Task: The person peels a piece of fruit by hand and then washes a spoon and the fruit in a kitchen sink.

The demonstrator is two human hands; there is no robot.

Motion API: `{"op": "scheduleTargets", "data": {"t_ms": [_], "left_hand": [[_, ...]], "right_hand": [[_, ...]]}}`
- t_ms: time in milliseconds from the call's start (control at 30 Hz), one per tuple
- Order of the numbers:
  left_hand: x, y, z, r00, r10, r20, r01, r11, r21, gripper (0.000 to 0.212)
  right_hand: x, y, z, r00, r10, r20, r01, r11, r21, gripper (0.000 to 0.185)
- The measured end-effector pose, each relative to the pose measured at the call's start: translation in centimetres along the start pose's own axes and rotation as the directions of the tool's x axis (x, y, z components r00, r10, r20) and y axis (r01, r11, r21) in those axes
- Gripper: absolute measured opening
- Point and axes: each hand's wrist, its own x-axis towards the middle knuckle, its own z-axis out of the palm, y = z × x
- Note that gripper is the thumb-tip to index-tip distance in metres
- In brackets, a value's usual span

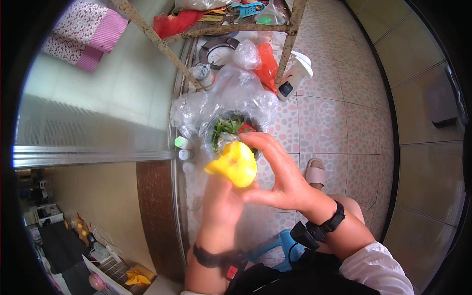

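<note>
A glossy yellow piece of produce (239, 166), apparently a bell pepper, is held up in front of me, one side uneven with a pointed edge. My left hand (223, 199) grips it from below, its fingers mostly hidden behind it. Curved around its right side is my right hand (284, 177), thumb and fingers spread; whether the fingertips touch it is unclear. Below and beyond is a bin (208, 142) lined with a clear plastic bag (236, 86). Green leafy scraps (226, 127) and a red piece (246, 128) lie inside the bin.
A rusty metal rack (228, 28) stands ahead, with a clear funnel (271, 14) on it. White bottles (184, 154) line the sliding-door track at left. A white jug (295, 79) and red plastic bag (267, 64) are by the rack. A blue stool (282, 247) is beneath me.
</note>
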Motion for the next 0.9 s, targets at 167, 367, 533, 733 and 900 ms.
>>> {"op": "scheduleTargets", "data": {"t_ms": [167, 367, 533, 733, 900], "left_hand": [[0.1, -0.1, 0.2, 0.999, -0.001, 0.037, 0.002, 1.0, -0.012, 0.061], [0.3, 0.1, 0.8, 0.997, 0.078, 0.012, -0.079, 0.992, 0.096, 0.05], [0.3, 1.0, 0.6, 0.989, 0.132, -0.061, -0.119, 0.977, 0.179, 0.049], [0.3, 1.3, 0.4, 0.987, 0.058, -0.151, -0.018, 0.967, 0.254, 0.036], [0.1, 1.4, 0.1, 0.982, -0.012, -0.187, 0.052, 0.976, 0.21, 0.036]], "right_hand": [[0.1, -0.3, 0.2, 1.0, -0.017, 0.001, 0.017, 0.998, -0.057, 0.065], [0.0, -0.4, -0.3, 0.993, -0.046, -0.11, 0.029, 0.989, -0.147, 0.056], [0.0, 0.2, -0.5, 0.987, -0.061, -0.145, 0.008, 0.94, -0.341, 0.056], [0.2, 0.4, -0.2, 0.985, -0.116, -0.13, 0.056, 0.917, -0.395, 0.057], [0.4, 0.4, -0.2, 0.977, -0.194, -0.088, 0.136, 0.887, -0.442, 0.057]]}}
